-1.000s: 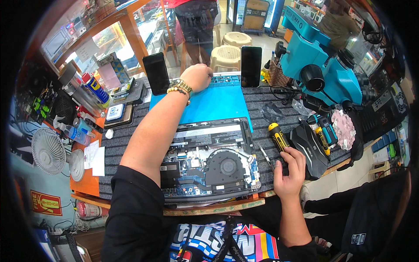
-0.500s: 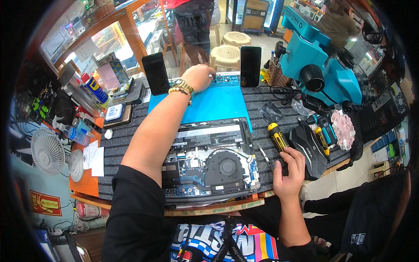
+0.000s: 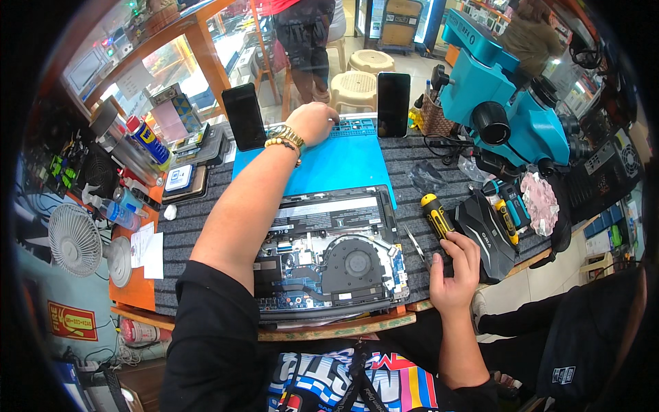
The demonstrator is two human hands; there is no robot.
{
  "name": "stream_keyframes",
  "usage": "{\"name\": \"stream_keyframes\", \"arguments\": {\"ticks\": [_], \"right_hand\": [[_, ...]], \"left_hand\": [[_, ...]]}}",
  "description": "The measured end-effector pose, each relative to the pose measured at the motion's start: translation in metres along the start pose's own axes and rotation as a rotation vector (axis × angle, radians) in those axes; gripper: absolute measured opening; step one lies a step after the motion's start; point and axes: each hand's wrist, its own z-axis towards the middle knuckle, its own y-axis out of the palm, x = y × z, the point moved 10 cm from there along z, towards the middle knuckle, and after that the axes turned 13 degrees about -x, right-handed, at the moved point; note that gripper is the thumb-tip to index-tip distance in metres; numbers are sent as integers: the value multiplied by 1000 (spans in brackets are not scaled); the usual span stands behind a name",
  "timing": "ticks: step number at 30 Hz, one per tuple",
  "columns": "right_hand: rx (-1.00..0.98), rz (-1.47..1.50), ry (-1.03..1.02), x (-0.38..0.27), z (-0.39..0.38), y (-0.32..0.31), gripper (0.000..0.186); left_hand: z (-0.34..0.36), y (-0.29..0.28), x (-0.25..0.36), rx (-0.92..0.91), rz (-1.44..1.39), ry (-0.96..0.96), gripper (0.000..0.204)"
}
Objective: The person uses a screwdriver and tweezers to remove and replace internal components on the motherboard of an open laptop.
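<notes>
My left hand reaches across to the far end of a blue repair mat. Its fingers are pinched together over the mat's compartment strip; what they hold, if anything, is hidden. Below that arm lies an opened laptop, its battery, fan and circuit board exposed. My right hand rests on the bench to the laptop's right, fingers loosely bent and thumb apart. Its fingertips are at the lower end of a yellow-and-black screwdriver. Tweezers lie between this hand and the laptop.
Two dark phones stand upright at the mat's far corners. A teal microscope occupies the far right. Near it are a black box and crumpled pink material. At left stand a small fan and a spray can.
The fingers of my left hand have shifted very slightly at the compartment strip. My right hand stays in place, and the laptop has not moved.
</notes>
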Motion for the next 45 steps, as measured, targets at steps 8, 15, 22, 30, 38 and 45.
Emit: {"name": "stream_keyframes", "arguments": {"ticks": [8, 15, 22, 30, 38, 45], "right_hand": [[10, 3, 12, 2, -1, 0, 31], [5, 7, 11, 2, 0, 0, 30], [1, -3, 7, 1, 0, -1, 28], [5, 4, 0, 1, 0, 0, 28], [15, 4, -4, 0, -2, -1, 27], [27, -13, -7, 2, -5, 1, 30]], "left_hand": [[6, 0, 3, -9, -38, -49, 24], [15, -2, 2, 3, -44, -83, 19], [19, 3, 2, 28, -6, -62, 18], [-10, -20, 0, 147, -347, 21, 21], [-97, -42, 82, -194, -1241, 248, 26], [-165, -69, 125, -220, -1368, 402, 27]]}}
